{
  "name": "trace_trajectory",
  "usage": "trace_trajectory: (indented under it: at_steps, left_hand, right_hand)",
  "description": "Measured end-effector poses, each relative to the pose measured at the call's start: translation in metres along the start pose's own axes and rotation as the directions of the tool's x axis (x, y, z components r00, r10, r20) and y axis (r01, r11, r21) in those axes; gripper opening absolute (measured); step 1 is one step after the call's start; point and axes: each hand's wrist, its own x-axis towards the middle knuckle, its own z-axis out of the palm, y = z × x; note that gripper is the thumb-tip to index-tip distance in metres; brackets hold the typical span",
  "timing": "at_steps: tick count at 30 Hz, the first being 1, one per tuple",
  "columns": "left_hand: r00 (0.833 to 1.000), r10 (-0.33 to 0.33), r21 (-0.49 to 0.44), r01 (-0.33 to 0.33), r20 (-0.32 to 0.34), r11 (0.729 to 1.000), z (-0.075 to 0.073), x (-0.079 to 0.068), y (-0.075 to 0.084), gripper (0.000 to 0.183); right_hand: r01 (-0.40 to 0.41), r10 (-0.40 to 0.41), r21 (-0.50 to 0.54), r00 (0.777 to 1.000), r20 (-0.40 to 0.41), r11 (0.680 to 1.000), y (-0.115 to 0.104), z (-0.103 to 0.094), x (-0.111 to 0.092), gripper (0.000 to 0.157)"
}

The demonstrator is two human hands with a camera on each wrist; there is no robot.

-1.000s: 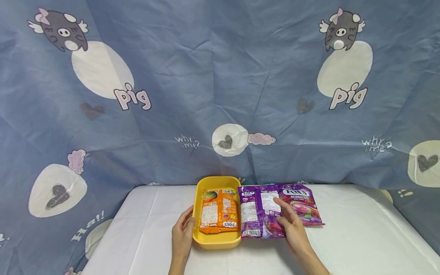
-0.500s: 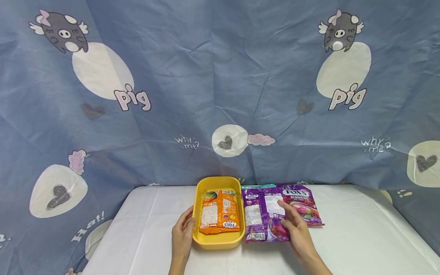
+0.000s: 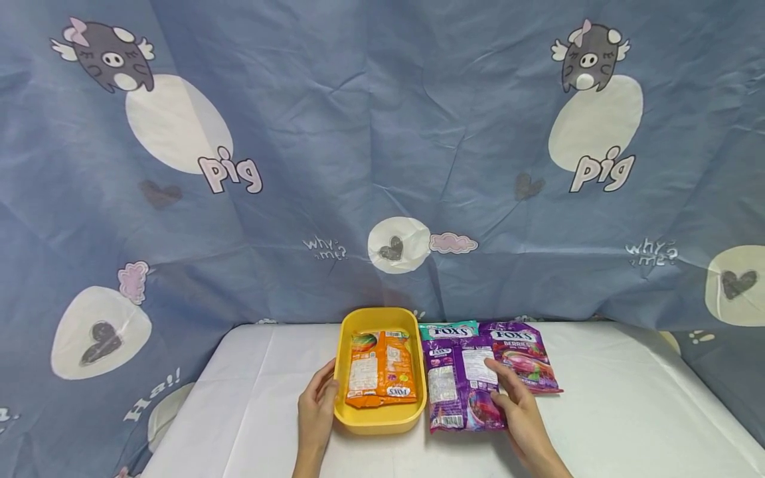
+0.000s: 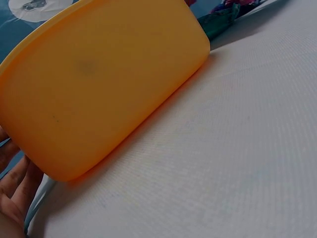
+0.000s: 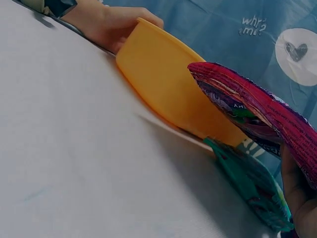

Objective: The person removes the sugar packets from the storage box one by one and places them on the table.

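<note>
The right hand (image 3: 521, 408) pinches a purple bag (image 3: 457, 388), probably light, soft and slippery, sensibly by its right side above the teal bag (image 3: 439, 328), while the left hand (image 3: 317, 401) loosely touches the tub (image 3: 379, 425).

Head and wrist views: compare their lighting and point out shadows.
Head view: bright, the white cloth pale; left wrist view: dimmer, an orange-tinted shadow along the base of the yellow tub; right wrist view: also dim, a grey shadow on the cloth beside the green packet.
</note>
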Motion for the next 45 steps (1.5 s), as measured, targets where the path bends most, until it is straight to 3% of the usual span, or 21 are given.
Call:
trace_trajectory:
  at_steps: [20, 28, 40, 45]
  left_hand:
    - [1.0, -0.015, -0.014, 0.016, 0.025, 1.0, -0.001, -0.001, 0.001, 0.036]
    - [0.998, -0.041, 0.01, 0.041, 0.038, 0.999, -0.004, -0.011, 0.037, 0.037]
    - [0.998, -0.044, 0.024, 0.043, 0.035, 0.999, -0.003, -0.011, 0.039, 0.037]
    - [0.999, -0.038, 0.025, 0.038, 0.035, 0.999, -0.003, -0.009, 0.03, 0.037]
  right_hand:
    - [-0.065, 0.065, 0.017, 0.998, 0.004, 0.998, 0.015, -0.007, -0.013, 0.06]
    - [-0.061, 0.061, -0.013, 0.998, -0.001, 0.998, 0.021, -0.01, -0.018, 0.06]
    - [-0.022, 0.022, -0.071, 1.0, 0.0, 0.997, 0.026, -0.012, -0.025, 0.06]
    - [-0.017, 0.014, -0.099, 1.0, -0.025, 0.995, 0.029, -0.01, -0.028, 0.058]
